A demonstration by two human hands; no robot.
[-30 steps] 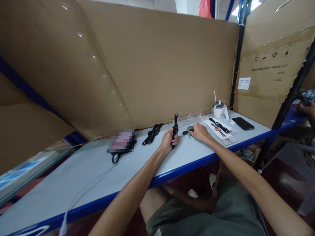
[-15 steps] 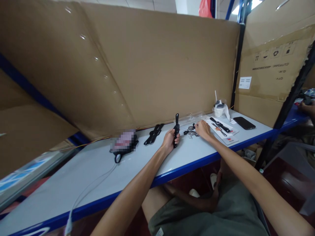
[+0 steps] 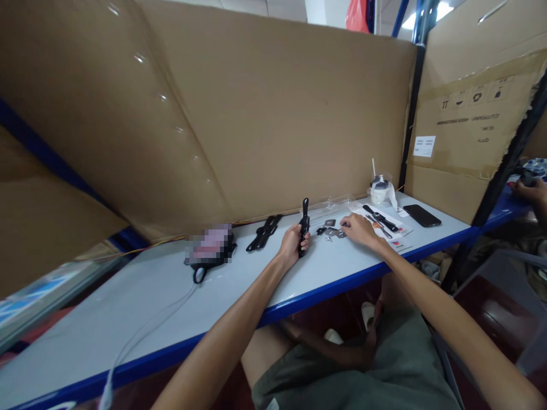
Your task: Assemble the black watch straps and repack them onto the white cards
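Observation:
My left hand (image 3: 293,242) is wrapped round a glossy black handle-shaped tool (image 3: 305,221), which stands roughly upright with its rounded end up. To its right, my right hand (image 3: 358,229) reaches down to the table with its fingers pressed together at the edge of a loose group of small grey metal plates (image 3: 331,230). Whatever those fingertips hold is too small to make out. Left of my left hand lie several similar black tools (image 3: 264,233), side by side. Another black tool (image 3: 379,218) rests on printed cards (image 3: 399,244) beyond my right hand.
On the white table (image 3: 231,304) stand a lidded cup with a straw (image 3: 379,189) and a black phone (image 3: 422,215) at the right. A dark pouch-like item (image 3: 213,256), partly blurred out, lies left with a cable (image 3: 149,327). Cardboard walls (image 3: 273,114) enclose the back. Another person's hand (image 3: 532,191) shows far right.
My right hand has shifted from the back of the metal plates to their front right side, uncovering more of them. My left hand still grips the black tool in about the same place.

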